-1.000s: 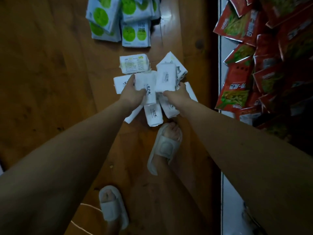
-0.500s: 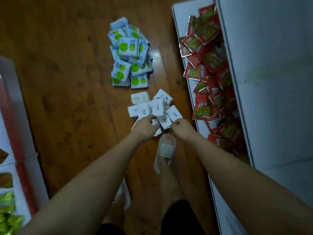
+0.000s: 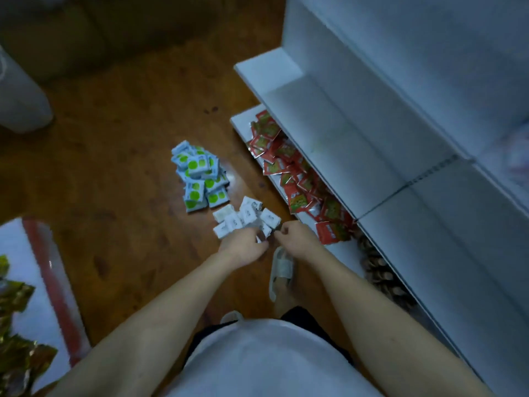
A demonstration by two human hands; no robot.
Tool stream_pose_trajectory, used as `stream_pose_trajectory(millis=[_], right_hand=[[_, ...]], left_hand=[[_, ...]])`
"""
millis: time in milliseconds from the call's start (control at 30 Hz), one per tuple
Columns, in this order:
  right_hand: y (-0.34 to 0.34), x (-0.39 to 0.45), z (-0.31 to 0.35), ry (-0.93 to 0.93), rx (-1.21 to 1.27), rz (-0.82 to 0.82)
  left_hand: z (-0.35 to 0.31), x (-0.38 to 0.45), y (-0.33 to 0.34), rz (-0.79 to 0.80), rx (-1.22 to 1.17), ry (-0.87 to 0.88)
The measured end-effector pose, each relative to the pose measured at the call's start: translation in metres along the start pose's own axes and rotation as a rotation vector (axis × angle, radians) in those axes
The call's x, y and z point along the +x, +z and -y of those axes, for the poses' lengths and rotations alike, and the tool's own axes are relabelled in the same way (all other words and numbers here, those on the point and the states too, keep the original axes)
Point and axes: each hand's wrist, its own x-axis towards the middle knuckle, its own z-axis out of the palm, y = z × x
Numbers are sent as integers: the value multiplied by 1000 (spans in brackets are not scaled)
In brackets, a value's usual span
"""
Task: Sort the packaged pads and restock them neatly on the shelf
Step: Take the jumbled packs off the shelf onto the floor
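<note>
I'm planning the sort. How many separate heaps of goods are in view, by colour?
white packs: 1
green-dotted packs: 1
red packets: 1
gold packets: 1
brown goods: 1
Total: 5 heaps

Both bare forearms extend forward and downward, converging. Left hand (image 3: 243,246): knuckles up, fingers curled under; what they hold cannot be determined. Right hand (image 3: 294,237): fingers curled inward, thumb tucked, just beside the left.
</note>
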Motion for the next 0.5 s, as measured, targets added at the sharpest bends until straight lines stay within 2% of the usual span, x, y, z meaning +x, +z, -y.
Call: stream_pose_trajectory(millis=[200, 367, 500], right_hand=[[-34, -124, -14, 42, 94, -248], [-74, -219, -46, 65, 200, -479], [-104, -286, -80, 34, 254, -673]], left_hand=[[-91, -68, -26, -37, 204, 329], [-181, -128, -29, -107, 349, 542], [-249, -178, -14, -146, 372, 672]])
